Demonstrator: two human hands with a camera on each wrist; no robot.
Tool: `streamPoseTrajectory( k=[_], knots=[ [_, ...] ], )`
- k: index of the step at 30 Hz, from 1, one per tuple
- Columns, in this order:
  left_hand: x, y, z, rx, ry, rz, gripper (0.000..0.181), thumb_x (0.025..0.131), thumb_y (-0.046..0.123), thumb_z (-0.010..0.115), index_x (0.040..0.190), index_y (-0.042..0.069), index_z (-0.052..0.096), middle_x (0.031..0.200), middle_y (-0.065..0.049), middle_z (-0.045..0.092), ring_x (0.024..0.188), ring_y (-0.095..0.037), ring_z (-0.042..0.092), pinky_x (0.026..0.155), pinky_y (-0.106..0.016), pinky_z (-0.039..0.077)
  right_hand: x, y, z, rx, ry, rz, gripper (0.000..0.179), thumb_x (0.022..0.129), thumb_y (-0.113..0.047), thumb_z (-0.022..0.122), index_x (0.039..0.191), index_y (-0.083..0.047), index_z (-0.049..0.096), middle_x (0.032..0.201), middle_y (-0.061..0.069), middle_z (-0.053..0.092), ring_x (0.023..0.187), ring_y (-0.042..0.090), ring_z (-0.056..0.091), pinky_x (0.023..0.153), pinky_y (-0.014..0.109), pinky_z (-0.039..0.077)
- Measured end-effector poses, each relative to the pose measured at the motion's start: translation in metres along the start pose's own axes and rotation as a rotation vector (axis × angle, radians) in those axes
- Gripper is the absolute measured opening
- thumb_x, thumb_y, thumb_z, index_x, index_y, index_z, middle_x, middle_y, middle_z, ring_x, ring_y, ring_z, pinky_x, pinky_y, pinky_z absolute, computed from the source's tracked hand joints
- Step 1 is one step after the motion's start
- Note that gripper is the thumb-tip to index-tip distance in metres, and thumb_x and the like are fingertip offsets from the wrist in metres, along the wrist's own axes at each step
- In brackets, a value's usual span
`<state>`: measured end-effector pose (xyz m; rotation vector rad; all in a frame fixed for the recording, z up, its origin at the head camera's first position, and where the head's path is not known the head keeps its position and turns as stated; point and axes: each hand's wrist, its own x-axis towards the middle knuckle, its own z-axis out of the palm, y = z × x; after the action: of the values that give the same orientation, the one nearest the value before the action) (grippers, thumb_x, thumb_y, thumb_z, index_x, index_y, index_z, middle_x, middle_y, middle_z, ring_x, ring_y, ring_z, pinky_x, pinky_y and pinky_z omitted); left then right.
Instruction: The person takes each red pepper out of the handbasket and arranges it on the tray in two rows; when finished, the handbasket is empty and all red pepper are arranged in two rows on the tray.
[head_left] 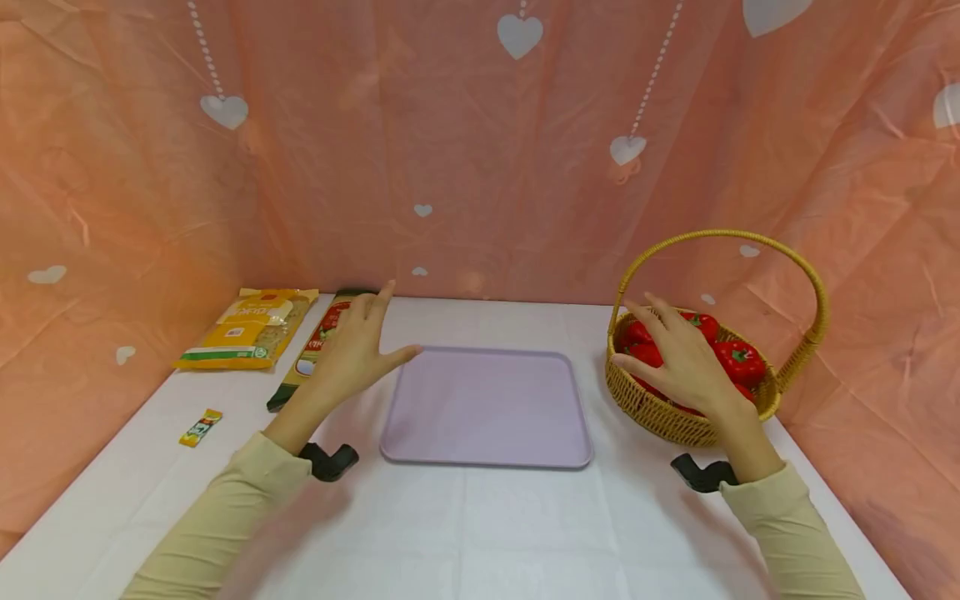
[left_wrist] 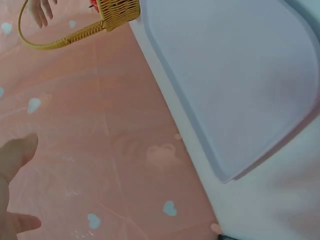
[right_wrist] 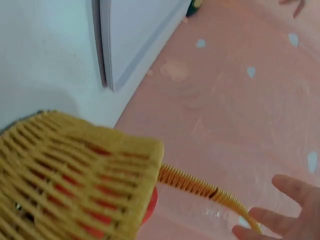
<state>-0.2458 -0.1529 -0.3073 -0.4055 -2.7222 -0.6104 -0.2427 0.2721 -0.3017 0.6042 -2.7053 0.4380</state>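
Note:
My left hand (head_left: 352,350) is raised with fingers spread, holding nothing; it overlaps a long green, gold and red food packet (head_left: 292,385) in the head view. Over a wicker basket (head_left: 660,421) with a tall arched handle (head_left: 720,233), my right hand (head_left: 678,358) also has spread fingers and an empty grasp. Red bell peppers (head_left: 741,362) fill that basket, partly hidden behind the hand. Between the hands lies a flat lilac tray (head_left: 487,408). In the right wrist view, fingers (right_wrist: 292,189) show beside the basket handle (right_wrist: 195,187).
A yellow bag of grain-like food (head_left: 247,329) lies at the back left of the white-covered table (head_left: 465,533). Nearer the left edge is a small yellow-green sachet (head_left: 201,427). A pink curtain with white hearts (head_left: 450,150) hangs behind and along both sides.

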Motion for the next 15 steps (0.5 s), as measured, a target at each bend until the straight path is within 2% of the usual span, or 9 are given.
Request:
streamPoseTrajectory(
  k=[3, 7, 10, 15],
  knots=[
    [0.000, -0.005, 0.003, -0.086, 0.023, -0.012, 0.094, 0.080, 0.040, 0.070, 0.149, 0.011, 0.014, 0.134, -0.027, 0.033, 0.117, -0.042, 0.040, 0.090, -0.059, 0.042, -0.002, 0.007, -0.004, 0.052, 0.090, -0.008, 0.069, 0.083, -0.043, 0.065, 0.140, -0.016, 0.039, 0.147, 0.015, 0.030, 0.130, 0.041, 0.031, 0.097, 0.068, 0.026],
    [-0.001, -0.010, 0.009, -0.186, 0.041, -0.029, 0.087, 0.081, 0.037, 0.071, 0.148, 0.011, 0.021, 0.132, -0.026, 0.035, 0.102, -0.037, 0.049, 0.083, -0.051, 0.047, -0.006, 0.017, -0.009, 0.149, 0.193, 0.011, 0.063, 0.081, -0.031, 0.071, 0.136, -0.013, 0.045, 0.139, 0.015, 0.039, 0.127, 0.038, 0.034, 0.097, 0.066, 0.030],
    [-0.002, -0.014, 0.013, -0.245, 0.054, -0.050, 0.081, 0.082, 0.035, 0.070, 0.145, 0.010, 0.027, 0.129, -0.025, 0.039, 0.092, -0.034, 0.052, 0.075, -0.045, 0.048, -0.006, 0.026, -0.013, 0.217, 0.235, 0.047, 0.060, 0.082, -0.025, 0.071, 0.135, -0.010, 0.045, 0.137, 0.017, 0.040, 0.125, 0.038, 0.035, 0.096, 0.065, 0.031],
    [-0.003, -0.023, 0.023, -0.300, 0.050, -0.119, 0.064, 0.084, 0.031, 0.068, 0.132, -0.003, 0.043, 0.118, -0.025, 0.049, 0.089, -0.034, 0.055, 0.072, -0.042, 0.050, -0.005, 0.041, -0.015, 0.286, 0.288, 0.096, 0.055, 0.085, -0.020, 0.067, 0.133, -0.004, 0.045, 0.133, 0.021, 0.040, 0.117, 0.040, 0.038, 0.090, 0.064, 0.035]
  ],
)
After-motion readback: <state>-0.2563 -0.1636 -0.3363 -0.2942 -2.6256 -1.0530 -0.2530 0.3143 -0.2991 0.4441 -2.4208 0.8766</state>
